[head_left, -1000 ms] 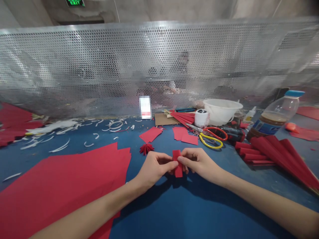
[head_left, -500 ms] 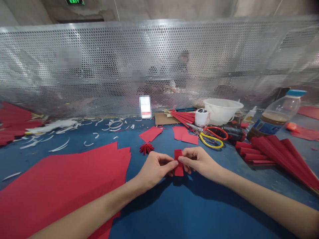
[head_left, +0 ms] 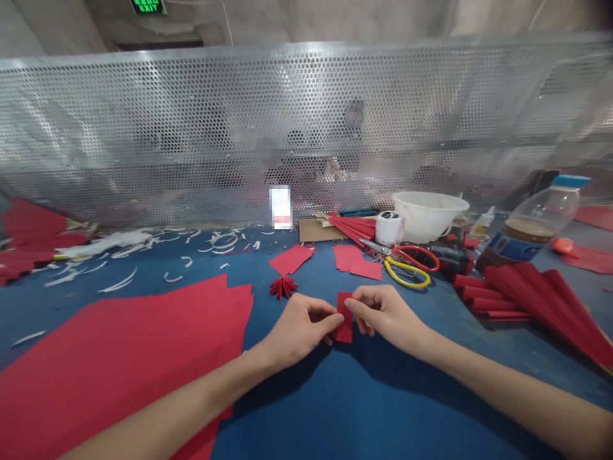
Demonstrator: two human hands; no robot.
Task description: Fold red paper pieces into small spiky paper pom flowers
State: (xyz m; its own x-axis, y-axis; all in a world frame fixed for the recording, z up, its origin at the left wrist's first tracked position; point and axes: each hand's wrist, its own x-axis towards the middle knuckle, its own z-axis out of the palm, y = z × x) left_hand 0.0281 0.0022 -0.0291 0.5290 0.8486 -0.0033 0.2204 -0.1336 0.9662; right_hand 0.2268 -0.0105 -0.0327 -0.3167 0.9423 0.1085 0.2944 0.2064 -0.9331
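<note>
A narrow folded strip of red paper (head_left: 345,329) is held upright between my two hands, just above the blue table (head_left: 364,409). My left hand (head_left: 304,326) pinches its left edge, thumb in front. On the opposite edge, higher up, my right hand (head_left: 383,313) grips the strip between thumb and fingers. The fingers behind the paper are partly hidden. Beyond my left hand lies a small pleated red paper fan (head_left: 283,287). Small red paper pieces (head_left: 291,259) and another small stack (head_left: 364,268) rest farther back.
Large red sheets (head_left: 143,345) cover the left front. Scissors (head_left: 407,271), a thread spool (head_left: 387,228), a white bowl (head_left: 426,214) and a bottle (head_left: 531,223) stand right of centre, near pleated red paper (head_left: 541,294). White scraps (head_left: 119,281) litter the back left. A perforated metal screen (head_left: 201,128) borders the table.
My right thumb has moved up slightly toward the strip's top, and my left thumb sits a little lower on it. Both hands keep hold of the paper. The view has shifted slightly.
</note>
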